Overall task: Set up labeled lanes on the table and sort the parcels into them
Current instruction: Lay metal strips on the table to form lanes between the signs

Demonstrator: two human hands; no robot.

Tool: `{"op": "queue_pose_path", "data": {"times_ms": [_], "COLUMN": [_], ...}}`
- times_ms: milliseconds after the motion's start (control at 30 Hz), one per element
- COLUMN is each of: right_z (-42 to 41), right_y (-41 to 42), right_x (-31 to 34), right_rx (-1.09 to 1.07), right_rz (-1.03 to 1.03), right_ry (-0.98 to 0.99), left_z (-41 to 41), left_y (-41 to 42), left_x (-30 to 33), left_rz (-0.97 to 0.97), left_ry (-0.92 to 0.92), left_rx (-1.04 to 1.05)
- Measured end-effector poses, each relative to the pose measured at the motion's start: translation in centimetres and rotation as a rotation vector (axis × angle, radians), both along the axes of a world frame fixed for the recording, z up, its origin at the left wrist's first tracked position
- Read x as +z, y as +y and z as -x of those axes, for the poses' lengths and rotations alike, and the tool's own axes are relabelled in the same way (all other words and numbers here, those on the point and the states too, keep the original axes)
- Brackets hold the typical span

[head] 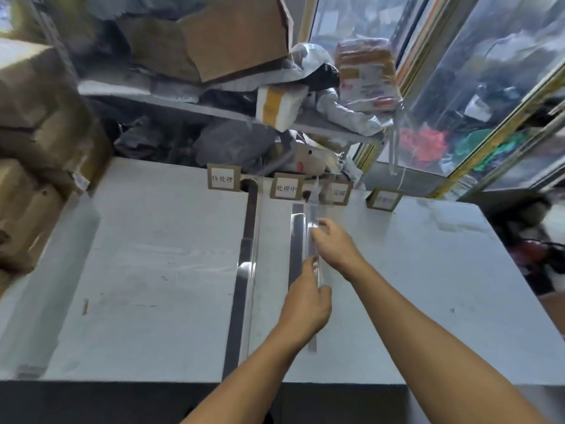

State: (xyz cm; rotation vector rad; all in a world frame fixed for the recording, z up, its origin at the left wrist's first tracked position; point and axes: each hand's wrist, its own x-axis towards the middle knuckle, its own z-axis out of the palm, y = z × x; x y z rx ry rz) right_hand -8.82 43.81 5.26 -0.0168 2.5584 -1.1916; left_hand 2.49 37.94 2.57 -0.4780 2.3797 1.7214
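Note:
Several cardboard label cards stand along the grey table's (153, 270) far edge: one on the left (223, 178), one in the middle (286, 187), a third (338, 192) and a fourth (384, 199) at the right. A long clear strip (248, 270) lies lengthwise on the table below the left card. A second clear strip (312, 209) runs from the middle cards towards me. My left hand (307, 304) pinches its near part and my right hand (334, 243) pinches it farther along. A dark band (296, 240) lies just left of it.
Parcels crowd a shelf (321, 123) behind the table: grey bags (235, 145), a white and yellow packet (279, 107), a taped box (367, 75). Brown cartons (39, 127) pile up at the left. Glass panels (477, 87) stand at the right.

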Motion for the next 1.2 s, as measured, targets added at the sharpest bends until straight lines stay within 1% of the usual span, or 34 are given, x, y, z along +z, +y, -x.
{"op": "queue_pose_path", "data": {"times_ms": [167, 233, 367, 467, 567, 733, 833, 1200], "right_z": [-0.1, -0.1, -0.5, -0.6, -0.7, -0.7, -0.7, -0.1], "right_y": [1.9, 2.3, 3.1, 3.4, 3.7, 3.9, 3.9, 4.1], "right_x": [-2.7, -3.3, -4.7, -5.4, -5.7, -6.1, -6.1, -6.3], "right_rx": [0.034, 0.034, 0.064, 0.066, 0.068, 0.056, 0.049, 0.085], "right_rz": [-0.230, -0.264, -0.227, -0.194, -0.203, -0.179, -0.152, -0.192], "right_ry": [-0.059, -0.101, -0.175, -0.161, -0.178, -0.188, -0.186, -0.230], "left_z": [-1.2, -1.4, -1.9, -2.1, -2.0, -2.0, -2.0, -2.0], "left_y": [2.3, 3.0, 3.7, 3.8, 3.8, 4.2, 4.4, 4.9], "left_x": [-2.5, -3.0, -4.2, -5.1, -5.8, -6.2, -6.3, -6.5], "left_rz": [0.058, 0.057, 0.060, 0.039, 0.016, 0.005, 0.000, -0.041], "left_ry": [-0.029, -0.052, -0.102, -0.116, -0.129, -0.114, -0.112, -0.113], "left_rx": [-0.018, -0.028, -0.019, -0.031, -0.035, -0.093, -0.093, -0.125]}}
